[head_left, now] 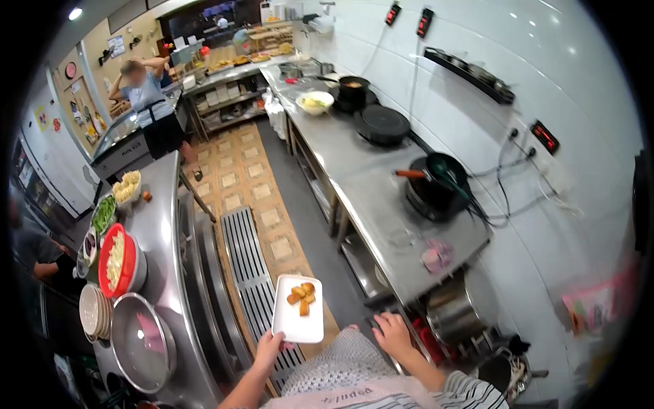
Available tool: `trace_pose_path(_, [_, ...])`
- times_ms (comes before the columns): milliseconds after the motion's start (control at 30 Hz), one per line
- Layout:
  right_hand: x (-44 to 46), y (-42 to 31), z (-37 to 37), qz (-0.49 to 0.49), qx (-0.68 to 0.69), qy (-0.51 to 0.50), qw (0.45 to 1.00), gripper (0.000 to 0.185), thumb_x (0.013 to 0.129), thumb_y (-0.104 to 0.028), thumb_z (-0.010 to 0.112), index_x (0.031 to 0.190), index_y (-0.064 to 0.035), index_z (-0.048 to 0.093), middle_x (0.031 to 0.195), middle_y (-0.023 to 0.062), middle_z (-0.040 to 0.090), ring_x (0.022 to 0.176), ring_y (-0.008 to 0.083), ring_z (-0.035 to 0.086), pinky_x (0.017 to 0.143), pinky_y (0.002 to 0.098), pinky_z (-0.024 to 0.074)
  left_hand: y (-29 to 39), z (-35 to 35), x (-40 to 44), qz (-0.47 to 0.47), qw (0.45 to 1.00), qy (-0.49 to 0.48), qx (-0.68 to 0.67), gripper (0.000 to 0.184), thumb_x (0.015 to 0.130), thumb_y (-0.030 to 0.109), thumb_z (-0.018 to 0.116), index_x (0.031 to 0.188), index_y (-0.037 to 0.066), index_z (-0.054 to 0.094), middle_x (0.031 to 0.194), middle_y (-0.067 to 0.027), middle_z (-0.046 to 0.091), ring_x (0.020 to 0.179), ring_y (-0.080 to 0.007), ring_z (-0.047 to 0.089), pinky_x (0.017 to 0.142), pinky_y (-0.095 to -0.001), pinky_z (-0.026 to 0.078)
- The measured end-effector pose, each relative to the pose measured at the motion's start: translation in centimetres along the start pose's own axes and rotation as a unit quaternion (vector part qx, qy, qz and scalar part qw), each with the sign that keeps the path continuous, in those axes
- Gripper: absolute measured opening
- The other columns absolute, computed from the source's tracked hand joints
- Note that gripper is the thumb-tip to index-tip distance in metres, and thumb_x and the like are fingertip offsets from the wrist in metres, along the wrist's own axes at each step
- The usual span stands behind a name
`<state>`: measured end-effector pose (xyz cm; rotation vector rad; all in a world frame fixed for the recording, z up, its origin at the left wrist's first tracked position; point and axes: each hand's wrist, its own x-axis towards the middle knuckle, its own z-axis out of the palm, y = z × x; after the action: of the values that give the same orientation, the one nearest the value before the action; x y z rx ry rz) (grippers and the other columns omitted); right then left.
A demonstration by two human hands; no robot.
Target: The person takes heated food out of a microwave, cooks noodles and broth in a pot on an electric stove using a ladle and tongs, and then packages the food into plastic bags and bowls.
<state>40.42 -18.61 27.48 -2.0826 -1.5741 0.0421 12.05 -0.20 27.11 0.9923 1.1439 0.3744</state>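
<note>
The white tray (289,323) hangs over the aisle floor (281,246), its long axis running away from the wearer, one short edge facing them; golden pieces (300,294) sit clustered on it. The left hand (270,346) grips its near left corner. The right hand (393,335) is released, fingers spread, near the right-side bench's (381,204) near left corner. A steel bowl (142,341) sits by the left bench's (158,225) near end.

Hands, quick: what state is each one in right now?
Left hand: closed on the edge of a white tray carrying golden-brown food pieces.
Right hand: open, nothing visible in it.
</note>
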Motion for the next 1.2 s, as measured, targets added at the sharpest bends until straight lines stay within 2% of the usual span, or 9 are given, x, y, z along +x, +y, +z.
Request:
trace_pose_path(167, [11.6, 3.7, 5.9, 0.014, 0.065, -0.021, 0.998, 0.03, 0.073, -0.019, 0.068, 0.097, -0.0026, 0.065, 0.092, 0.0136, 0.06, 0.085, 0.0298, 0.055, 0.075, 0.0369, 0.0462, 5.5, -2.3, 12.0, -0.045, 0.998, 0.04, -0.017, 0.023, 0.086, 0.013, 0.045, 0.103, -0.002, 0.05, 0.077, -0.0077, 0.061, 0.062, -0.0162, 0.062, 0.059, -0.0267, 0.047])
trace_pose_path(233, [16.5, 6.0, 9.8, 0.118, 0.217, -0.087, 0.965, 0.029, 0.08, -0.025, 0.064, 0.097, -0.0022, 0.065, 0.085, 0.0113, 0.061, 0.078, 0.0253, 0.056, 0.071, 0.0336, 0.0466, 8.4, -2.2, 16.6, -0.046, 0.997, 0.051, -0.024, 0.023, 0.086, 0.013, 0.044, 0.103, -0.002, 0.05, 0.078, -0.0083, 0.062, 0.063, -0.0166, 0.061, 0.059, -0.0266, 0.047])
trace_pose_path(267, [19.9, 7.0, 11.8, 0.173, 0.29, -0.116, 0.934, 0.03, 0.083, -0.029, 0.062, 0.097, -0.0019, 0.066, 0.082, 0.0102, 0.062, 0.074, 0.023, 0.057, 0.069, 0.032, 0.0469, 10.8, -1.9, 19.2, -0.041, 0.998, 0.051, -0.026, 0.022, 0.086, 0.013, 0.044, 0.102, -0.002, 0.05, 0.079, -0.0088, 0.062, 0.063, -0.0165, 0.062, 0.058, -0.0259, 0.046])
trace_pose_path(333, [27.2, 7.1, 14.0, 0.35, 0.502, -0.227, 0.758, 0.043, 0.092, -0.04, 0.048, 0.106, -0.0011, 0.062, 0.077, 0.0062, 0.062, 0.065, 0.0154, 0.055, 0.063, 0.0272, 0.0455, 15.1, -1.2, 23.9, -0.039, 0.998, 0.037, -0.018, 0.023, 0.086, 0.013, 0.044, 0.102, -0.002, 0.05, 0.081, -0.009, 0.062, 0.063, -0.0163, 0.06, 0.058, -0.0251, 0.044])
trace_pose_path(400, [34.9, 5.8, 13.4, 0.32, 0.539, -0.264, 0.733, 0.052, 0.095, -0.045, 0.039, 0.115, -0.0003, 0.056, 0.078, 0.0024, 0.06, 0.066, 0.0104, 0.052, 0.062, 0.0242, 0.0442, 19.3, -0.7, 28.0, -0.028, 0.999, 0.025, -0.004, 0.023, 0.087, 0.013, 0.045, 0.104, -0.002, 0.05, 0.083, -0.0089, 0.061, 0.064, -0.0164, 0.06, 0.061, -0.0271, 0.048])
trace_pose_path(567, [48.8, 5.2, 17.3, 0.27, 0.549, -0.25, 0.751, 0.041, 0.097, -0.033, 0.037, 0.12, -0.0018, 0.05, 0.077, 0.0001, 0.056, 0.068, 0.0053, 0.048, 0.054, 0.0172, 0.0384, 27.5, -0.3, 37.6, -0.013, 1.0, -0.018, -0.017, 0.023, 0.09, 0.014, 0.045, 0.107, -0.001, 0.051, 0.083, -0.0075, 0.062, 0.067, -0.0151, 0.06, 0.066, -0.0265, 0.05])
trace_pose_path(733, [59.7, 5.0, 20.5, 0.289, 0.553, -0.164, 0.765, 0.022, 0.091, -0.017, 0.051, 0.103, 0.0007, 0.055, 0.071, 0.0002, 0.054, 0.058, 0.0062, 0.048, 0.052, 0.0197, 0.0394, 33.5, -2.1, 47.6, -0.024, 0.996, -0.049, -0.064, 0.028, 0.092, 0.022, 0.048, 0.113, 0.002, 0.049, 0.09, -0.0078, 0.062, 0.074, -0.0165, 0.062, 0.069, -0.0277, 0.049])
trace_pose_path(967, [75.9, 3.7, 27.2, 0.304, 0.538, -0.06, 0.784, 0.018, 0.091, -0.013, 0.049, 0.101, 0.0005, 0.056, 0.065, -0.0006, 0.054, 0.053, 0.0055, 0.047, 0.049, 0.0198, 0.0375, 45.2, -6.6, 64.1, -0.048, 0.956, -0.163, -0.239, 0.032, 0.087, 0.018, 0.057, 0.115, 0.005, 0.05, 0.112, -0.0063, 0.057, 0.097, -0.018, 0.056, 0.085, -0.0324, 0.045])
trace_pose_path(1200, [93.1, 1.7, 31.5, 0.348, 0.598, -0.009, 0.722, 0.024, 0.091, -0.016, 0.051, 0.107, 0.001, 0.056, 0.072, 0.0004, 0.056, 0.061, 0.0066, 0.051, 0.056, 0.0198, 0.0413, 57.3, -11.3, 77.4, -0.034, 0.946, -0.184, -0.267, 0.043, 0.084, 0.01, 0.056, 0.124, 0.004, 0.042, 0.12, -0.0086, 0.053, 0.112, -0.0228, 0.051, 0.097, -0.0398, 0.041])
